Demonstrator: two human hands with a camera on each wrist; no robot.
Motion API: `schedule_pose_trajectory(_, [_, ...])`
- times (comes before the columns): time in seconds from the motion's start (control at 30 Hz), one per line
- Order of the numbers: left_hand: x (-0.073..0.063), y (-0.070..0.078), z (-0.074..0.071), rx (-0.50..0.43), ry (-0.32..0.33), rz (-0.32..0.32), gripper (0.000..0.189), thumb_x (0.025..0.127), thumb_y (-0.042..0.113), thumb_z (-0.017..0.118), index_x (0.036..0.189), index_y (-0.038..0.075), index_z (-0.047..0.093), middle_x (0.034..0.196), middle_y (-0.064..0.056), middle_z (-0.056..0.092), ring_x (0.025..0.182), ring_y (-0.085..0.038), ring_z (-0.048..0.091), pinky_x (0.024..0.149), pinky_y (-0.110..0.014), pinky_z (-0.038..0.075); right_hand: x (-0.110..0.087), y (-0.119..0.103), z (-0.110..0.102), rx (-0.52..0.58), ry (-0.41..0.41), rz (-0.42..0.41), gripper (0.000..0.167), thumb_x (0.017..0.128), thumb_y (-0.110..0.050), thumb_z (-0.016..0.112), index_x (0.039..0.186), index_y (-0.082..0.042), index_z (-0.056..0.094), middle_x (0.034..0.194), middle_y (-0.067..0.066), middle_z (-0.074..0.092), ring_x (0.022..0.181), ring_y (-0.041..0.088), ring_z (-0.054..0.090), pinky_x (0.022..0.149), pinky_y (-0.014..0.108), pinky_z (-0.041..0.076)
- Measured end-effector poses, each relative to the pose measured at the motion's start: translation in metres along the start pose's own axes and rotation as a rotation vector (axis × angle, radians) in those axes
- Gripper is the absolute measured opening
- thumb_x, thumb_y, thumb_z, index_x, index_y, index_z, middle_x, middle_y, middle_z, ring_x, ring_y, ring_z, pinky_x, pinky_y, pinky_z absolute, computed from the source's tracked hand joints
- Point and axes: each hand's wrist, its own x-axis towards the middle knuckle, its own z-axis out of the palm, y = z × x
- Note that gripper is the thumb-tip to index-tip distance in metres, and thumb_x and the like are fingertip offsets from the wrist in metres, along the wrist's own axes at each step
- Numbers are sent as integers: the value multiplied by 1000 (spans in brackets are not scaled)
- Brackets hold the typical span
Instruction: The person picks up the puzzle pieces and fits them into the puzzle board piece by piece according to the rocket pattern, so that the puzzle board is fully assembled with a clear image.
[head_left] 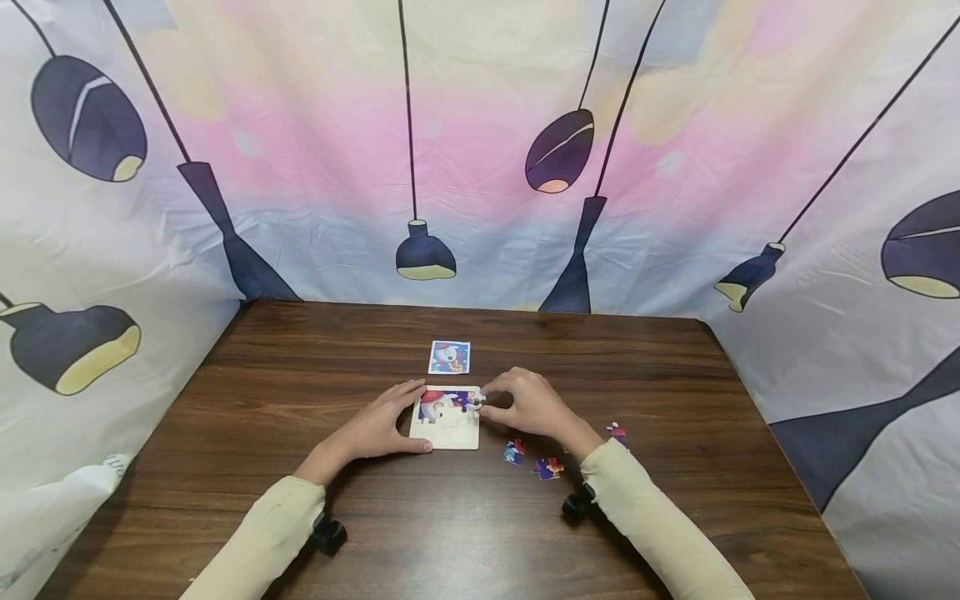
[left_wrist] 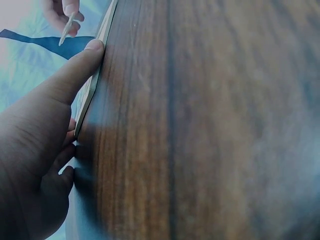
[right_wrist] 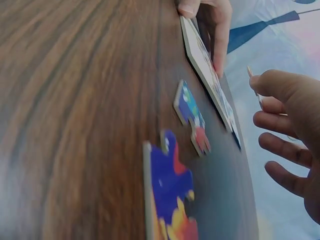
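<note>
A square puzzle board [head_left: 450, 430] lies on the table, its upper part filled with picture pieces and its lower part bare and pale. My left hand [head_left: 382, 423] holds it along the left side, thumb at the front edge and fingers at the far left corner. Between thumb and fingers my right hand [head_left: 528, 403] pinches a small puzzle piece [head_left: 476, 402] over the board's upper right. That piece shows edge-on, raised above the board, in the right wrist view, where the other right fingers hang loosely bent.
Loose puzzle pieces lie to the right of the board: a blue one [head_left: 513, 452], a purple and orange one [head_left: 548, 468], and a red one [head_left: 616, 431] beyond the right wrist. A printed picture card [head_left: 449, 357] lies behind the board. Patterned cloth [head_left: 487, 150] hangs around the table.
</note>
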Motion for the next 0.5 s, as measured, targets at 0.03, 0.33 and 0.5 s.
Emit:
schedule_pose_trajectory(0.03, [0,0,0,-1,-1,-1,109,77,68,79,158,7,39,165,-15,32,152,-39,28,115,-63,32,1,-1,2,-3,-5,-3,32,93,-41,75,115,-18,79,112,-3,76,103,15,66,87,38,55])
schedule_pose_trajectory(0.33, [0,0,-1,1,1,5,108,78,65,80,158,7,38,165,-15,31,152,-38,28,115,-62,32,11,-10,15,-13,-24,-25,34,94,-45,73,114,-18,80,112,-3,76,103,16,66,88,37,56])
schedule_pose_trajectory(0.5, [-1,1,-1,6,1,11,108,78,65,80,158,6,38,165,-15,31,151,-40,28,114,-63,33,16,-15,20,-26,-26,-32,35,93,-46,73,114,-19,80,112,-3,76,101,14,66,83,34,56])
